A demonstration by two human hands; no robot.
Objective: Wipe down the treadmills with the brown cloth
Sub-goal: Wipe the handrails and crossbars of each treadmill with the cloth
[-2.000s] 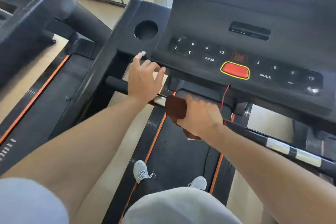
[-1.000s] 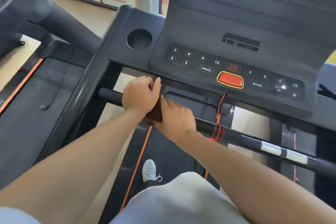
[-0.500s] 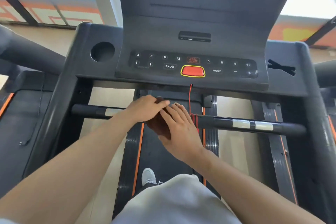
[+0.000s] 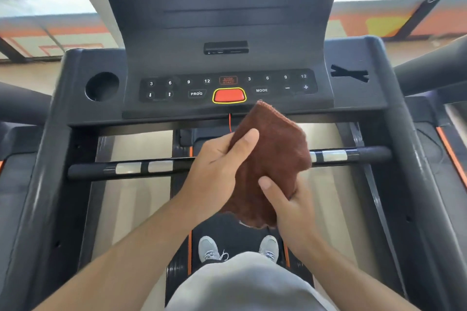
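The brown cloth (image 4: 273, 156) is folded and held up in front of me, above the black crossbar (image 4: 131, 168) of the treadmill (image 4: 227, 33). My left hand (image 4: 214, 171) grips its left edge, thumb on top. Lower down, my right hand (image 4: 290, 199) pinches its right side with the thumb across the front. The cloth's top corner reaches the lower lip of the console, just right of the red stop button (image 4: 229, 95). The middle of the crossbar is hidden behind the cloth and hands.
A round cup holder (image 4: 102, 86) sits left of the console buttons. A red safety cord (image 4: 230, 122) hangs below the stop button. My grey shoes (image 4: 209, 249) stand on the belt. Neighbouring treadmills flank both sides, one at far left (image 4: 15, 108).
Both hands lifted the cloth off the crossbar and spread it open in front of me. The view has swung from the left side to face the console squarely.
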